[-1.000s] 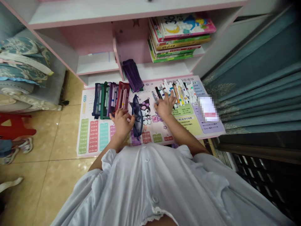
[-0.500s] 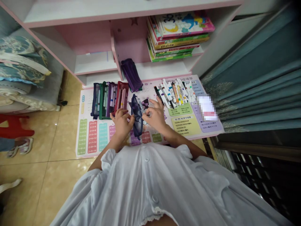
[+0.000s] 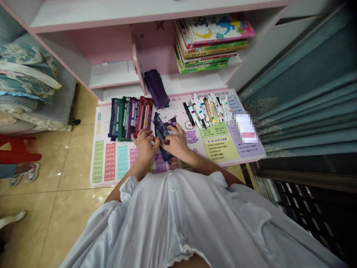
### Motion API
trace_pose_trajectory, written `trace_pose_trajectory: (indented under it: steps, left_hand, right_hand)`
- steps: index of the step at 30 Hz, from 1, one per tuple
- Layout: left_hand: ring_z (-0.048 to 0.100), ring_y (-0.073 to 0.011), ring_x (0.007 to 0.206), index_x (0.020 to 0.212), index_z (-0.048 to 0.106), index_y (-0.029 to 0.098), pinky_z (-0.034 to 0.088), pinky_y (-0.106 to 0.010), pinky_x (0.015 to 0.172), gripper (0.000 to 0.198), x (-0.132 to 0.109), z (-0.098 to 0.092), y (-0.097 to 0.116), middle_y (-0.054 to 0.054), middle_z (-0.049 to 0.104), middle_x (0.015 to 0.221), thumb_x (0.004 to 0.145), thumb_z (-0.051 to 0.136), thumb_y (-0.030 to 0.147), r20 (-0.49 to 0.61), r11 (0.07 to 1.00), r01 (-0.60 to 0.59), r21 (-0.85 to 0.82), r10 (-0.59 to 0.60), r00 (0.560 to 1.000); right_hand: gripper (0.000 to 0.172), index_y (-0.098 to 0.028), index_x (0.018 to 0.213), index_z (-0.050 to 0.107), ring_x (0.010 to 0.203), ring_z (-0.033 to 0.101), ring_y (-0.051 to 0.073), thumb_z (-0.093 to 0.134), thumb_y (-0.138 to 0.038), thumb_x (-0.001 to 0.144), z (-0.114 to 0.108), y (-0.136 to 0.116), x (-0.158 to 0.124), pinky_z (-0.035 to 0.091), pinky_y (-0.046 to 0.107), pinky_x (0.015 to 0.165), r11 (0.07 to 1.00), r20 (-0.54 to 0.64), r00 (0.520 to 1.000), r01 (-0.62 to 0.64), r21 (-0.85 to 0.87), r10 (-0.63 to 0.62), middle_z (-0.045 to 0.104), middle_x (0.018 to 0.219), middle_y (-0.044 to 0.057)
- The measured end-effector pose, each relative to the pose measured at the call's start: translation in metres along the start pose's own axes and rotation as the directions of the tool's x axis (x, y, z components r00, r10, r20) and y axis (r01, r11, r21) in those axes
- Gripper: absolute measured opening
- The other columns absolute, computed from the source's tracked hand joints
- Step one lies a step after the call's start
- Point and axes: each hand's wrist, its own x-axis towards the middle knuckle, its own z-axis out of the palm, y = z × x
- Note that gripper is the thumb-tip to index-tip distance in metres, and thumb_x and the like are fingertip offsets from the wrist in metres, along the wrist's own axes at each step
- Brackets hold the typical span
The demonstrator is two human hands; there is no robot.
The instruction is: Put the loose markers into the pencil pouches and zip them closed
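A navy mesh pencil pouch (image 3: pixel 159 124) lies slanted on the printed desk mat (image 3: pixel 245 158) in front of me. My left hand (image 3: pixel 146 144) pinches its left edge between thumb and fingers. At the pouch's right side, my right hand (image 3: pixel 176 143) is closed at the opening on a pale marker, mostly hidden by the fingers and the mesh. Left of the pouch stand filled mesh pouches: a red pouch (image 3: pixel 142 115), a purple pouch (image 3: pixel 132 117), a green pouch (image 3: pixel 122 121) and another navy pouch (image 3: pixel 113 121). Loose white-barrelled markers (image 3: pixel 208 109) lie in a pile to the right.
A dark purple pouch (image 3: pixel 156 88) rests at the shelf's front edge. A stack of books (image 3: pixel 209 42) sits on the pink and white shelf (image 3: pixel 117 76). A blurred-out white object (image 3: pixel 245 128) lies at the mat's right, near the curtain (image 3: pixel 284 108). Someone's shoe (image 3: pixel 32 172) shows at left.
My right hand has moved left and down to the pouch, bringing the marker into its opening. The pouch has shifted and tilted slightly; my left hand stays at its edge.
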Motion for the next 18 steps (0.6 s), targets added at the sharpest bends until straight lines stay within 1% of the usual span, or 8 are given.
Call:
trace_pose_trajectory:
  steps: [4,6,8,10,13,15,18]
  left_hand:
    - [0.055,-0.0352,0.129,0.061,0.061,0.02,0.016,-0.074,0.115,0.024,0.0,-0.002,0.0,-0.009,0.072,0.112,0.084,0.068,0.025,0.013,1.0,0.006,0.013,-0.006,1.0]
    - [0.055,-0.0341,0.129,0.061,0.061,0.02,0.016,-0.073,0.116,0.024,0.0,-0.002,0.0,-0.009,0.073,0.113,0.084,0.067,0.026,0.014,1.0,0.008,0.026,-0.008,1.0]
    - [0.055,-0.033,0.13,0.062,0.062,0.021,0.016,-0.072,0.117,0.024,0.0,-0.002,0.0,-0.009,0.073,0.114,0.085,0.067,0.026,0.015,0.999,0.012,0.039,-0.013,1.0]
    - [0.054,-0.0327,0.131,0.062,0.062,0.021,0.016,-0.071,0.117,0.024,0.0,-0.003,0.0,-0.008,0.072,0.115,0.085,0.067,0.026,0.018,0.999,0.017,0.041,-0.017,1.0]
    - [0.055,-0.0332,0.13,0.061,0.061,0.021,0.016,-0.072,0.117,0.026,0.0,-0.003,-0.001,-0.008,0.072,0.114,0.085,0.067,0.026,0.021,0.999,0.02,0.034,-0.021,1.0]
    - [0.055,-0.0332,0.129,0.06,0.061,0.02,0.017,-0.073,0.116,0.027,0.0,-0.003,-0.001,-0.008,0.072,0.113,0.085,0.067,0.026,0.023,0.999,0.021,0.035,-0.022,0.999]
    - [0.055,-0.0332,0.129,0.061,0.061,0.021,0.016,-0.072,0.117,0.026,0.0,-0.002,-0.002,-0.008,0.072,0.114,0.085,0.066,0.027,0.029,0.999,0.014,0.041,-0.015,0.999]
  right_hand:
    - [0.018,-0.019,0.068,0.077,0.149,0.03,0.043,0.08,-0.035,0.077,0.004,0.001,-0.002,0.029,0.066,0.118,0.999,-0.023,0.999,0.043,0.011,-0.043,0.059,0.143,0.015]
    - [0.017,-0.021,0.07,0.078,0.15,0.031,0.04,0.078,-0.034,0.079,0.003,0.004,-0.001,0.029,0.062,0.121,0.996,-0.062,0.996,0.069,0.055,-0.065,0.061,0.141,0.012]
    - [0.016,-0.022,0.073,0.078,0.15,0.033,0.036,0.073,-0.033,0.083,-0.001,0.013,0.005,0.029,0.057,0.123,0.993,-0.131,0.99,0.072,0.089,-0.059,0.062,0.138,0.01]
    - [0.016,-0.021,0.076,0.077,0.15,0.033,0.035,0.069,-0.031,0.086,-0.009,0.027,0.015,0.027,0.055,0.125,0.997,-0.225,0.974,0.017,0.073,-0.001,0.061,0.138,0.011]
    - [0.017,-0.018,0.081,0.077,0.153,0.025,0.039,0.066,-0.03,0.086,-0.023,0.057,0.031,0.022,0.061,0.126,0.989,-0.35,0.929,-0.144,-0.04,0.121,0.057,0.144,0.015]
    - [0.017,-0.016,0.089,0.076,0.154,0.02,0.041,0.065,-0.028,0.085,-0.029,0.075,0.039,0.019,0.067,0.124,0.965,-0.381,0.908,-0.234,-0.12,0.173,0.052,0.15,0.017]
    - [0.021,-0.014,0.096,0.075,0.154,0.018,0.044,0.066,-0.026,0.082,-0.031,0.094,0.044,0.013,0.072,0.123,0.921,-0.373,0.898,-0.327,-0.21,0.234,0.044,0.156,0.02]
